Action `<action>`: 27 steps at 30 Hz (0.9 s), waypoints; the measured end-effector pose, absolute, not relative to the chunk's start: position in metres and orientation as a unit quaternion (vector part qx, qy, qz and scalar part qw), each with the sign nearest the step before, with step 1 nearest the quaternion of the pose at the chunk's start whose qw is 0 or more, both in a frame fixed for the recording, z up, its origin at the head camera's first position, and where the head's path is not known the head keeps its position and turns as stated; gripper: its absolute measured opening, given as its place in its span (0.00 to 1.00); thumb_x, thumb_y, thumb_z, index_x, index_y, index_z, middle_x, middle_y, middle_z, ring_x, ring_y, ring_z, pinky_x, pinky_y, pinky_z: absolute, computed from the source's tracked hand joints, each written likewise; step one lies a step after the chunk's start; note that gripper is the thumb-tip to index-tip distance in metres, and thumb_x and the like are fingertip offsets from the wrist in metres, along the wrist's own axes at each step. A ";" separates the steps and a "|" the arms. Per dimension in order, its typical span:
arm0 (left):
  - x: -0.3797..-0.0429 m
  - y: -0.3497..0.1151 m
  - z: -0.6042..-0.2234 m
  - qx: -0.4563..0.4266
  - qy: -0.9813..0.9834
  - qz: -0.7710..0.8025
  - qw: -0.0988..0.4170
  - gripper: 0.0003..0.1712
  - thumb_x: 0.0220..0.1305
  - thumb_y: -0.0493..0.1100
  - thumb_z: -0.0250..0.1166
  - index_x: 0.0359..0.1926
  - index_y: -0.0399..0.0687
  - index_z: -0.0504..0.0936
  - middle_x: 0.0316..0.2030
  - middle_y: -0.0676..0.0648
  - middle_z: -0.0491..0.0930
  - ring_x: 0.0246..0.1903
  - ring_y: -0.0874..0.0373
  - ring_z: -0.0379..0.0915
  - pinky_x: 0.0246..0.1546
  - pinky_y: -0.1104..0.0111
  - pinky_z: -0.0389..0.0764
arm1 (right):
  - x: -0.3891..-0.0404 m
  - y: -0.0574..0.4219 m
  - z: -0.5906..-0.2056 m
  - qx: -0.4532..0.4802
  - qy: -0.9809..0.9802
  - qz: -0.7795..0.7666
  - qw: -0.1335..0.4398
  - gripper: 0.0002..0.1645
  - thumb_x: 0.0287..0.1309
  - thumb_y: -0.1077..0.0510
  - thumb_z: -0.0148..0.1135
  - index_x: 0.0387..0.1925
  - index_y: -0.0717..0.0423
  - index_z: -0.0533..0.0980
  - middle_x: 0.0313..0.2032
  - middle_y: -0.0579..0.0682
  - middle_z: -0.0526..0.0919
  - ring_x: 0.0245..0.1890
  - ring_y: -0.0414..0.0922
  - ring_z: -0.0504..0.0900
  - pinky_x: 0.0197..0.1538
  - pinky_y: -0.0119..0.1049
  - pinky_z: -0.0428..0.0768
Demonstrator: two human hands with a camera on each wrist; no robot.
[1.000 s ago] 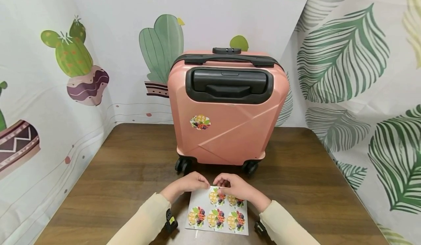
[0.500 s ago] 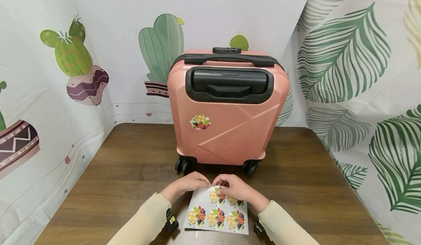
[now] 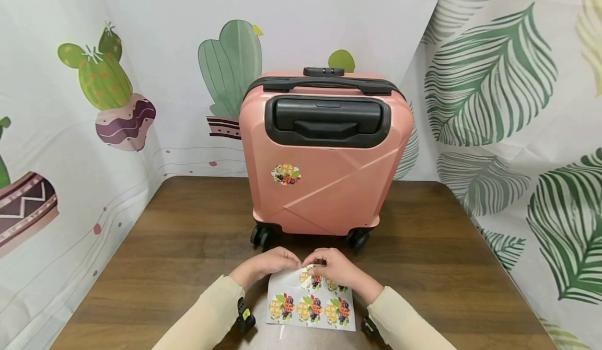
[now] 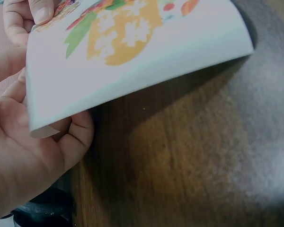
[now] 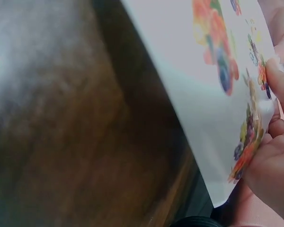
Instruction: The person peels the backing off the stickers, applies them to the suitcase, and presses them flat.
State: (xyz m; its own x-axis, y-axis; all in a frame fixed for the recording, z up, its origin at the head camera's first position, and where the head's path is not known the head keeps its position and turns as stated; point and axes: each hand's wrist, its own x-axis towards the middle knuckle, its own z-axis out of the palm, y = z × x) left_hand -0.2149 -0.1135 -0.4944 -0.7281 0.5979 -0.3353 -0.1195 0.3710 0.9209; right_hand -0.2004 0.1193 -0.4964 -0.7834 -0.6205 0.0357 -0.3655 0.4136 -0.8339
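Observation:
A white sheet of fruit-print stickers (image 3: 282, 283) is held in front of the suitcase, its far edge lifted and bent. My left hand (image 3: 268, 264) pinches that edge from the left, with several fingers behind the sheet in the left wrist view. My right hand (image 3: 339, 269) grips the same edge just beside it, thumb over the top-middle sticker (image 3: 310, 279). The fingertips of both hands nearly meet. The sheet's upper left corner carries no sticker. Whether the sticker under the right thumb is lifted cannot be told.
Behind the hands stands a pink suitcase (image 3: 324, 193) on black wheels, with a black handle recess. One fruit sticker (image 3: 286, 174) is on its left side. The brown wooden table (image 3: 188, 224) lies beneath, with a printed cloth (image 3: 164, 78) around it.
The sheet has been bent and its near edge has risen slightly. Both hands keep hold of its far edge, and their fingertips have shifted only a little.

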 end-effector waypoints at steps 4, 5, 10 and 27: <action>-0.216 -0.112 -0.495 0.167 0.764 0.529 0.330 0.18 0.68 0.39 0.60 0.46 0.24 0.85 0.26 0.57 0.84 0.23 0.69 0.76 0.28 0.76 0.77 | -0.199 0.120 -0.499 -0.295 0.827 -0.459 0.138 0.08 0.65 0.64 0.66 0.44 0.56 0.87 0.44 0.55 0.88 0.38 0.29 0.76 0.41 0.27 0.77; -0.217 -0.112 -0.495 0.169 0.767 0.525 0.327 0.18 0.68 0.39 0.60 0.46 0.24 0.85 0.26 0.57 0.84 0.23 0.70 0.76 0.28 0.76 0.77 | -0.199 0.119 -0.499 -0.294 0.827 -0.459 0.137 0.08 0.65 0.64 0.66 0.43 0.56 0.87 0.44 0.55 0.88 0.38 0.29 0.76 0.42 0.27 0.77; -0.218 -0.113 -0.494 0.164 0.787 0.508 0.309 0.17 0.68 0.40 0.61 0.45 0.28 0.87 0.25 0.56 0.84 0.22 0.69 0.75 0.27 0.76 0.77 | -0.198 0.118 -0.499 -0.284 0.830 -0.460 0.136 0.08 0.65 0.64 0.66 0.43 0.57 0.86 0.44 0.57 0.88 0.37 0.29 0.77 0.41 0.27 0.78; -0.222 -0.110 -0.496 0.186 0.776 0.507 0.326 0.18 0.70 0.38 0.59 0.47 0.24 0.85 0.31 0.53 0.87 0.25 0.70 0.75 0.31 0.76 0.77 | -0.198 0.118 -0.497 -0.304 0.834 -0.449 0.105 0.08 0.67 0.64 0.64 0.43 0.54 0.86 0.44 0.53 0.87 0.44 0.35 0.80 0.46 0.29 0.79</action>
State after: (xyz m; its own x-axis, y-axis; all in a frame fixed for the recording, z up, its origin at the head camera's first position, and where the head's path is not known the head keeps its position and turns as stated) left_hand -0.2220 -0.1097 -0.4956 -0.7185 0.6188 -0.3175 -0.0416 0.4175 0.9077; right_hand -0.1977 0.1182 -0.4974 -0.7930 -0.6014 0.0975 -0.4121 0.4116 -0.8128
